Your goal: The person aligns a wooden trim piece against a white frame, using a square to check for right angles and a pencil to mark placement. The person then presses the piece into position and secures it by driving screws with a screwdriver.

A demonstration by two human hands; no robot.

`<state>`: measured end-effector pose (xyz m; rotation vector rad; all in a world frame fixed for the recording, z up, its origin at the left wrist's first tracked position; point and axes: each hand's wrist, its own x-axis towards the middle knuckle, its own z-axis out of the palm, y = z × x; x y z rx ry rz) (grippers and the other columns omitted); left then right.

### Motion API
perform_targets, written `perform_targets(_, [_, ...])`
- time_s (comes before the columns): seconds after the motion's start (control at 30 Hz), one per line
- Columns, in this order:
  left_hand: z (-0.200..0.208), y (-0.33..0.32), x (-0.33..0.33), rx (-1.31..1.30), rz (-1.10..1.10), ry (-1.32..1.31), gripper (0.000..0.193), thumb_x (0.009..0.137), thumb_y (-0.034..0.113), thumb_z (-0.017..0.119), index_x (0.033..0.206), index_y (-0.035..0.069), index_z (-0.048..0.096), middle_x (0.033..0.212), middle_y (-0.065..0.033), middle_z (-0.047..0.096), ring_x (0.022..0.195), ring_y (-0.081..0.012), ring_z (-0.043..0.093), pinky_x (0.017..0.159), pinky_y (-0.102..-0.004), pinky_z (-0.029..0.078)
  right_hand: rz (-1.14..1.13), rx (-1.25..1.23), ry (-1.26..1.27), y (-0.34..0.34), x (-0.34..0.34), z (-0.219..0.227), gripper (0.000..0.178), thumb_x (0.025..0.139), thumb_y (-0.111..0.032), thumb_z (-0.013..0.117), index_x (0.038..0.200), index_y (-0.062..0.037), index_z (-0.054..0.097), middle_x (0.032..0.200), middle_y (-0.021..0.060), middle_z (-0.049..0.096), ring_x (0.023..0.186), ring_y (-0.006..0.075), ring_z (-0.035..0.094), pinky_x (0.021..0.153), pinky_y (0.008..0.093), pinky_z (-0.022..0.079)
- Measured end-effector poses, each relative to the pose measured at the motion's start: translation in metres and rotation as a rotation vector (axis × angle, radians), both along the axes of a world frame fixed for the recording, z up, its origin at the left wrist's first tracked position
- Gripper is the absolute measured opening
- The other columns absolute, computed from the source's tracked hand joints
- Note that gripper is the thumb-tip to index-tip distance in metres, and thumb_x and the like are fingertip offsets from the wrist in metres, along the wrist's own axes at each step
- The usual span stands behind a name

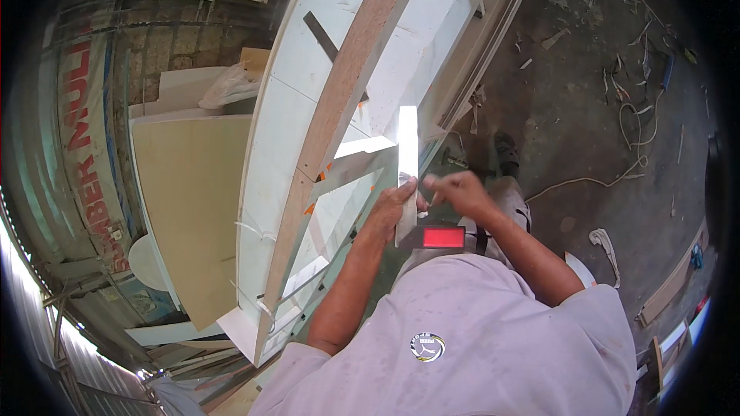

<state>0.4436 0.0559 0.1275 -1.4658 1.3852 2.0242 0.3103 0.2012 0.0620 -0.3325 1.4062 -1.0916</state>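
My left hand (395,204) is closed around the lower part of a narrow white strip (408,142), which stands upright in the view and catches bright light on its upper half. Just to the right, my right hand (459,191) has its fingers curled in a pinch near the strip's lower end. Whether anything small sits between those fingertips is hidden. Below both hands, a dark object with a red rectangular face (444,237) lies against my waist.
A long white panelled frame with a wooden rail (339,77) runs along my left. Beyond it a beige board (193,216) leans among other sheets. On the right, the grey floor (570,139) carries scraps, a pale cord (582,179) and a crumpled white strip (605,250).
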Motion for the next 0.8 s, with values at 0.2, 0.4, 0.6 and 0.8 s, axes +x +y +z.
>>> perform_targets(0.2, [0.0, 0.007, 0.002, 0.205, 0.178, -0.014, 0.033, 0.105, 0.029, 0.047, 0.089, 0.002, 0.059, 0.069, -0.0092, 0.062, 0.065, -0.0232, 0.062, 0.071, -0.0376, 0.053, -0.32, -0.127, -0.598, -0.031, 0.008, -0.015, 0.039, 0.1, -0.041, 0.057, 0.112, -0.0044, 0.058, 0.096, 0.006, 0.064, 0.081, 0.0139, 0.063, 0.073, 0.0292, 0.051])
perform_targets(0.4, [0.041, 0.008, 0.0, 0.164, 0.007, -0.214, 0.039, 0.105, 0.034, 0.045, 0.097, 0.0, 0.061, 0.083, -0.0123, 0.068, 0.075, -0.0206, 0.066, 0.075, -0.0365, 0.053, -0.387, -0.223, -0.8, -0.056, 0.039, 0.001, 0.026, 0.101, -0.021, 0.052, 0.114, 0.0014, 0.051, 0.097, 0.014, 0.063, 0.079, 0.0217, 0.068, 0.072, 0.0357, 0.059])
perform_targets(0.6, [0.134, -0.106, 0.044, 0.162, -0.834, 0.291, 0.045, 0.1, 0.033, 0.055, 0.077, -0.003, 0.068, 0.075, -0.0097, 0.066, 0.065, -0.0188, 0.061, 0.064, -0.0312, 0.048, -0.463, -0.157, -1.004, -0.054, 0.037, 0.003, 0.019, 0.101, -0.014, 0.045, 0.114, 0.0002, 0.045, 0.088, 0.0156, 0.064, 0.071, 0.0271, 0.067, 0.067, 0.0421, 0.059])
perform_targets(0.8, [0.106, -0.215, 0.024, -0.249, 0.227, 0.113, 0.044, 0.097, 0.049, 0.057, 0.098, 0.006, 0.066, 0.082, -0.0054, 0.062, 0.065, -0.012, 0.055, 0.058, -0.0301, 0.046, -0.404, -0.084, -1.088, -0.074, 0.028, 0.043, 0.019, 0.102, -0.02, 0.047, 0.109, -0.0024, 0.048, 0.083, 0.0167, 0.064, 0.067, 0.027, 0.065, 0.065, 0.0417, 0.056])
